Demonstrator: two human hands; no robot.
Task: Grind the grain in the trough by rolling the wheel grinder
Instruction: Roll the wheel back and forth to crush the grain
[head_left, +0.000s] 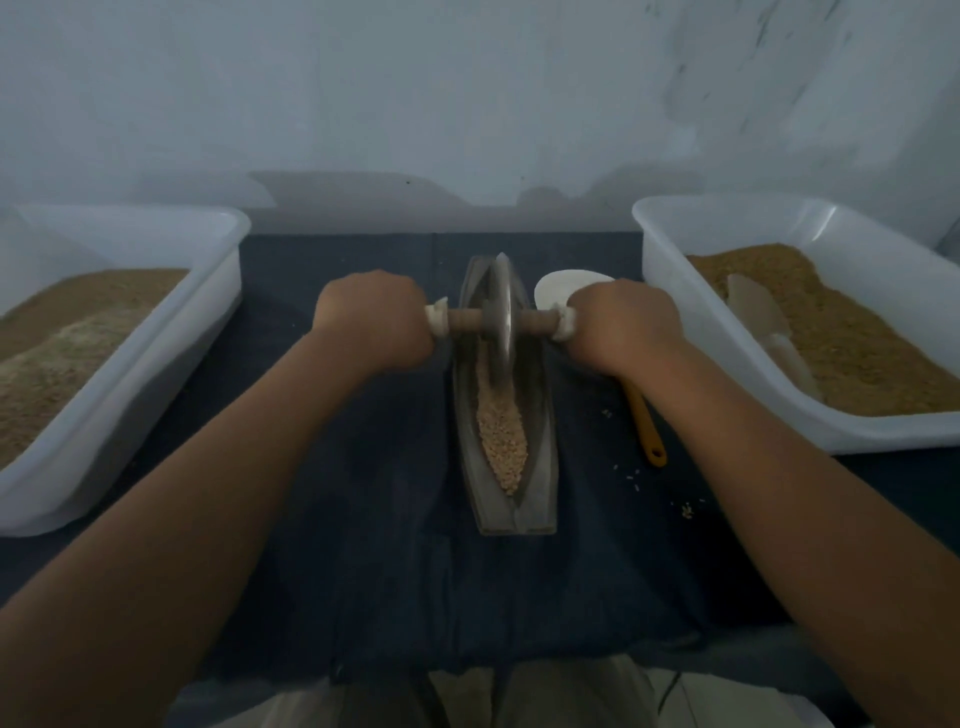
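A narrow metal boat-shaped trough (540, 457) lies lengthwise on the dark cloth in the middle. Pale grain (501, 431) fills its groove in the near half. The metal wheel grinder (500, 317) stands upright in the far half of the trough, on a wooden axle (466, 320) that crosses it. My left hand (371, 319) grips the axle's left end, which is wrapped in white cloth. My right hand (621, 325) grips the right end, also wrapped in white cloth. Both arms are stretched forward.
A white plastic tub (156, 332) with brownish ground grain stands at the left. Another tub (670, 291) of brown grain with a pale scoop (763, 317) stands at the right. A white spoon with a yellow handle (647, 421) lies right of the trough. Loose grains dot the cloth (363, 519).
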